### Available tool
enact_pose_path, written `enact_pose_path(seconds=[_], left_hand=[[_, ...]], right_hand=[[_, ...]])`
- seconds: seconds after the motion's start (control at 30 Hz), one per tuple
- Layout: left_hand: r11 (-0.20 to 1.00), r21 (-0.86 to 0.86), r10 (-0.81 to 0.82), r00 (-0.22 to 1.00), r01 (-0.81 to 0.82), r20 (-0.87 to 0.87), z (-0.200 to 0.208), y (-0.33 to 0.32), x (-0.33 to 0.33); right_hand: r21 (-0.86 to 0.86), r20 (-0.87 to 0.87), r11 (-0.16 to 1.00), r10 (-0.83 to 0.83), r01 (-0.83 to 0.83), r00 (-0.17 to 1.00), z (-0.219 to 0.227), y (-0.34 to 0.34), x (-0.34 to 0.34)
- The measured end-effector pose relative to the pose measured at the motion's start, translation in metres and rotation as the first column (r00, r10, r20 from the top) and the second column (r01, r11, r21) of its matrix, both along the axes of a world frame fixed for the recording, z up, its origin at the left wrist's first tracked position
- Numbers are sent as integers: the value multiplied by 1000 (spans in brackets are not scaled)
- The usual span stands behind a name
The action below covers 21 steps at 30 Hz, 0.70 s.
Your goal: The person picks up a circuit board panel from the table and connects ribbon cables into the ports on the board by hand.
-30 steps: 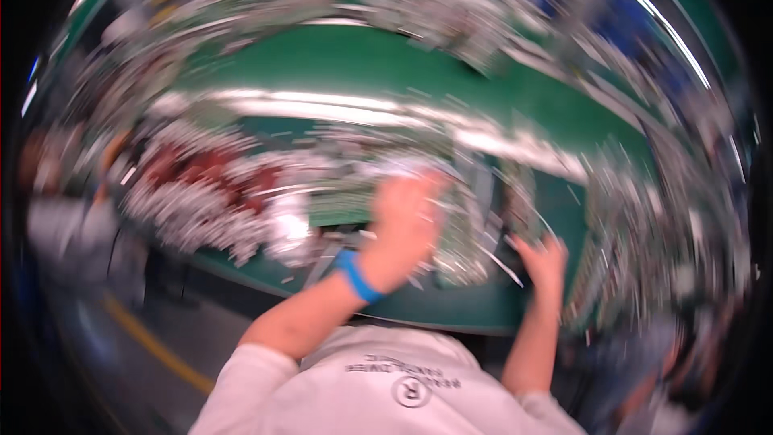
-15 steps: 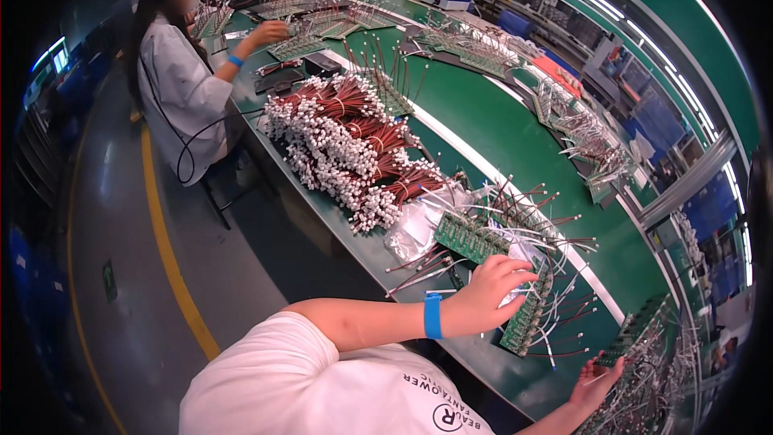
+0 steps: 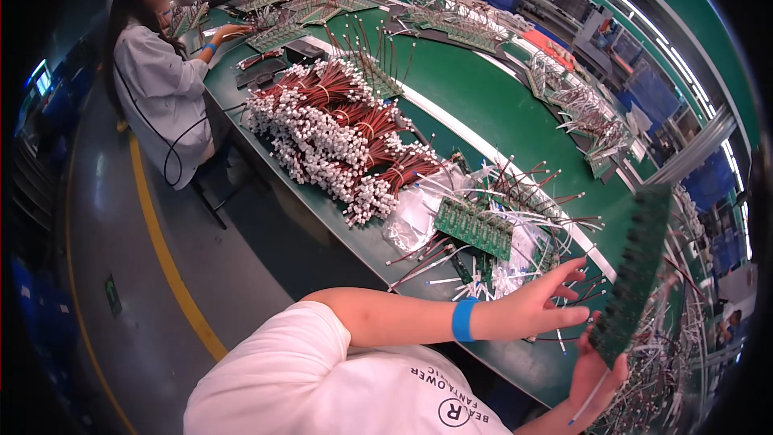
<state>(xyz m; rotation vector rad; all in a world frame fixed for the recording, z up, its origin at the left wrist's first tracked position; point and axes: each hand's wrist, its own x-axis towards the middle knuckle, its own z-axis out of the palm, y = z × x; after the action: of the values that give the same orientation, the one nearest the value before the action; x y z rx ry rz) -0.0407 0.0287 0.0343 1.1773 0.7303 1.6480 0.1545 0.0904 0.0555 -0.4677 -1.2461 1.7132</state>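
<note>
My right hand [image 3: 594, 383] grips the lower end of a long green circuit board [image 3: 640, 274], which stands tilted up at the right. A thin white wire hangs by the palm of that hand. My left hand [image 3: 535, 306], with a blue band on its wrist, is open with fingers apart, close to the board's lower left edge. Beyond it another green circuit board [image 3: 473, 228] lies on the table among white and dark red wires. Clear plastic bags [image 3: 411, 217] lie beside that board.
A large heap of red wire bundles with white connectors [image 3: 330, 141] covers the left part of the green table [image 3: 451, 84]. More wired boards [image 3: 572, 113] line the far side. Tangled wires [image 3: 660, 362] lie at the right. A co-worker [image 3: 161, 72] sits at the far left.
My right hand has lifted the circuit board upward at the right. My left hand has moved right, toward it, its fingers spreading. The co-worker's hand has moved down to the table.
</note>
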Motion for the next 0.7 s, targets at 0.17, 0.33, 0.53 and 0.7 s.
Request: enact_pose_path(seconds=[0.17, 0.33, 0.53, 0.7], left_hand=[[986, 115, -159, 902, 123, 400, 6, 15, -3], [977, -116, -51, 719, 180, 693, 1, 24, -18], [951, -284, 154, 605, 123, 781, -4, 30, -28], [961, -51, -99, 507, 273, 856, -4, 22, -30]], right_hand=[[138, 383, 990, -67, 15, 921, -21, 2, -41], [435, 539, 899, -313, 59, 782, -21, -14, -81], [687, 604, 723, -513, -73, 610, -25, -29, -95], [627, 592, 771, -378, -112, 711, -27, -34, -75]])
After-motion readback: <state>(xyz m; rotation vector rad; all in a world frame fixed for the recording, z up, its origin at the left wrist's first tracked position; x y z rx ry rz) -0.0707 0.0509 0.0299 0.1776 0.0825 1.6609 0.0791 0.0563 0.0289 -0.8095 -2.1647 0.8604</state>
